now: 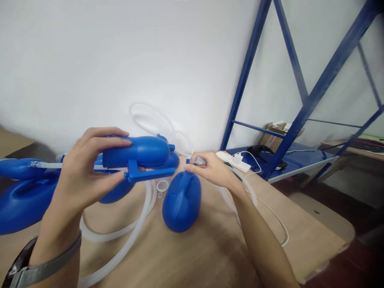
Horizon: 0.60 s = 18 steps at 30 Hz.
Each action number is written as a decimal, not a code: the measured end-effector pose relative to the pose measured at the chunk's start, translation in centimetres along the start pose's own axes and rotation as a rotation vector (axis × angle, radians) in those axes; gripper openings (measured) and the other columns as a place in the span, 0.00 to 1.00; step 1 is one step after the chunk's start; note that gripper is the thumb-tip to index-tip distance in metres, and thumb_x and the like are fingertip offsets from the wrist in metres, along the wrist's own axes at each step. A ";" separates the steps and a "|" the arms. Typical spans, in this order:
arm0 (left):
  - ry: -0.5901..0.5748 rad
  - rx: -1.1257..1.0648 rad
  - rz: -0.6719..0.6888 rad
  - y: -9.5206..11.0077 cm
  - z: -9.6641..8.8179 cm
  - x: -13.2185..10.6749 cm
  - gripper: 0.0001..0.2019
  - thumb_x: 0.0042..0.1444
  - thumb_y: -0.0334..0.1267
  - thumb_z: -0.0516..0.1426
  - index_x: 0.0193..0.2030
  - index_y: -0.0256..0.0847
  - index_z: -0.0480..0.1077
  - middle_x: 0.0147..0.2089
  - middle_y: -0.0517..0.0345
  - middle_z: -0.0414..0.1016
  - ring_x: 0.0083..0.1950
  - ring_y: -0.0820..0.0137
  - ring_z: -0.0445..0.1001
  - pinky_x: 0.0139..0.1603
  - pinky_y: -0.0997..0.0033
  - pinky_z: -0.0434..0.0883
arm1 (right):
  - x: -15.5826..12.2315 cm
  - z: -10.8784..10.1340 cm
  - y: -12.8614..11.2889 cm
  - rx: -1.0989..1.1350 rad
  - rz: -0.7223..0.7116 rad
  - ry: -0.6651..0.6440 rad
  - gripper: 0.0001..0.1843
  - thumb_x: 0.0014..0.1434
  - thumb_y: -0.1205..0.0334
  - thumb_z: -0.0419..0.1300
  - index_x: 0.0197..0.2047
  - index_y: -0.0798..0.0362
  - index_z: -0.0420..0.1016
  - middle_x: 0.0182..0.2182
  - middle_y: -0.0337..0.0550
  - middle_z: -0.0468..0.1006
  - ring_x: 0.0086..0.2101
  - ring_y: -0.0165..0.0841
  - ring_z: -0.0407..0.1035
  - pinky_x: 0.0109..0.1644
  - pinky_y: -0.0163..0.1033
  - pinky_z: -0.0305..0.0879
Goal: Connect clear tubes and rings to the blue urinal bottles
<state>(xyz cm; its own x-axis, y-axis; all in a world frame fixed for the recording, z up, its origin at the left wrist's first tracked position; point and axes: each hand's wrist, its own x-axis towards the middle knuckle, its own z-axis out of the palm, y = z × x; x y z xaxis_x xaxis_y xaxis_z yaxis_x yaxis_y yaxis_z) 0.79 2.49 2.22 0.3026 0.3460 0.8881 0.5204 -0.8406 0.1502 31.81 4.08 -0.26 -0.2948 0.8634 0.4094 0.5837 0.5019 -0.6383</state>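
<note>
- Container (144, 151), blue and rounded, lies sideways above the table (312, 240), with a flat blue arm (154, 175) along its underside.
- Left hand (79, 168) is clamped around it, fingers over the top and thumb underneath; a grey band (55, 262) circles the wrist.
- Right hand (214, 168) has its fingers closed around the end of a translucent tube (199, 160), beside the neck of a blue jug (181, 204); whether tube and neck touch I cannot tell.
- That jug sits on the table between the two forearms, its handle uppermost.
- Pale hose (132, 240) curves across the tabletop left of the jug, near a small translucent ring (163, 186).
- More blue jugs (27, 206) are grouped at the left.
- White power strip (237, 161) lies beyond the right hand, near a blue metal rack (312, 92).
</note>
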 end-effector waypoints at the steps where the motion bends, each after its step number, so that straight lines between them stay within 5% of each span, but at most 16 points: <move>1: -0.004 0.033 -0.018 -0.5 0.2 0.0 0.19 0.57 0.47 0.65 0.55 0.51 0.74 0.59 0.59 0.74 0.59 0.50 0.73 0.60 0.46 0.73 | 0.1 -0.1 0.3 -0.043 0.024 -0.027 0.24 0.63 0.38 0.64 0.32 0.53 0.75 0.25 0.33 0.70 0.27 0.28 0.62 0.32 0.35 0.55; 7: 0.007 0.162 -0.266 -3.1 2.8 0.0 0.39 0.51 0.61 0.68 0.66 0.48 0.67 0.59 0.51 0.73 0.56 0.52 0.75 0.49 0.54 0.80 | 1.0 3.1 2.8 -0.202 0.073 -0.116 0.21 0.68 0.49 0.62 0.59 0.49 0.71 0.40 0.39 0.79 0.39 0.35 0.73 0.45 0.38 0.65; 11: -0.075 0.070 -0.457 -4.9 5.9 -0.9 0.27 0.62 0.52 0.60 0.64 0.43 0.67 0.50 0.51 0.79 0.47 0.60 0.80 0.48 0.59 0.79 | 1.1 5.1 3.5 -0.349 0.052 -0.216 0.20 0.69 0.47 0.61 0.56 0.50 0.74 0.52 0.48 0.80 0.48 0.42 0.76 0.53 0.43 0.66; 13: -0.273 0.082 -0.501 -6.1 7.8 -1.8 0.23 0.65 0.47 0.54 0.64 0.41 0.68 0.51 0.48 0.81 0.51 0.59 0.80 0.55 0.59 0.77 | 1.1 5.4 3.5 -0.423 0.079 -0.249 0.21 0.69 0.43 0.60 0.54 0.50 0.75 0.54 0.50 0.79 0.51 0.45 0.75 0.54 0.45 0.66; 16: -0.824 0.182 -0.540 -7.6 10.3 -3.5 0.27 0.63 0.47 0.56 0.67 0.39 0.67 0.64 0.40 0.75 0.65 0.51 0.74 0.64 0.55 0.72 | 1.0 5.5 3.2 -0.510 0.122 -0.268 0.21 0.70 0.43 0.58 0.55 0.50 0.75 0.55 0.51 0.78 0.51 0.46 0.75 0.54 0.45 0.66; 18: -1.082 0.212 -0.584 -8.0 11.4 -4.6 0.28 0.59 0.49 0.61 0.64 0.41 0.72 0.65 0.39 0.75 0.65 0.46 0.74 0.62 0.54 0.73 | 1.0 5.5 3.1 -0.544 0.153 -0.274 0.20 0.70 0.45 0.58 0.55 0.50 0.75 0.54 0.50 0.78 0.49 0.46 0.76 0.52 0.44 0.66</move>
<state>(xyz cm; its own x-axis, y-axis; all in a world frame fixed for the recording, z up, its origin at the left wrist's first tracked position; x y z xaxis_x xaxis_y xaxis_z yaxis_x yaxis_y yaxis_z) 4.33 12.35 -8.03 0.4320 0.8944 -0.1163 0.8860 -0.3968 0.2398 29.15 6.79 -5.42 -0.3186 0.9413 0.1112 0.9148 0.3361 -0.2241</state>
